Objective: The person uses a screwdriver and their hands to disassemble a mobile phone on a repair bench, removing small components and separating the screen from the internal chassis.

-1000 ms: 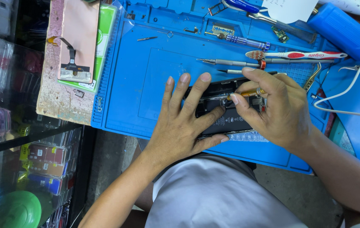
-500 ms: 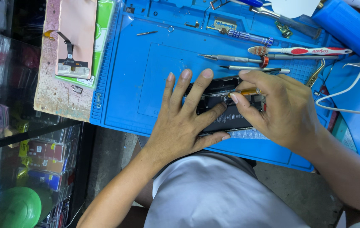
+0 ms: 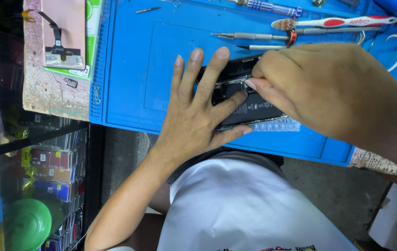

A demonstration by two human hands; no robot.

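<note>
An opened black smartphone with its dark battery exposed (image 3: 249,104) is seen lying on a blue silicone work mat (image 3: 128,60), pinned beneath both hands. The left hand (image 3: 198,107) is laid flat over the phone's left part, its fingers (image 3: 212,69) spread apart and stretched away from the body, the thumb pressed along the phone's near edge. The right hand (image 3: 328,88) is bent over the phone's right part; its thumb and forefinger (image 3: 259,86) are drawn together at a spot inside the phone, just beside the left forefinger, though whether anything is pinched between them cannot be told. A strip of clear bubbled plastic (image 3: 277,124) is seen at the phone's near edge, just right of the left thumb tip. Beyond the fingertips, a thin metal-handled screwdriver (image 3: 249,36) and a white and red toothbrush (image 3: 333,22) are laid across the mat. Well to the left of the left hand, a pink phone back panel with a black flex cable (image 3: 63,32) is rested on a worn wooden board (image 3: 49,93).
</note>
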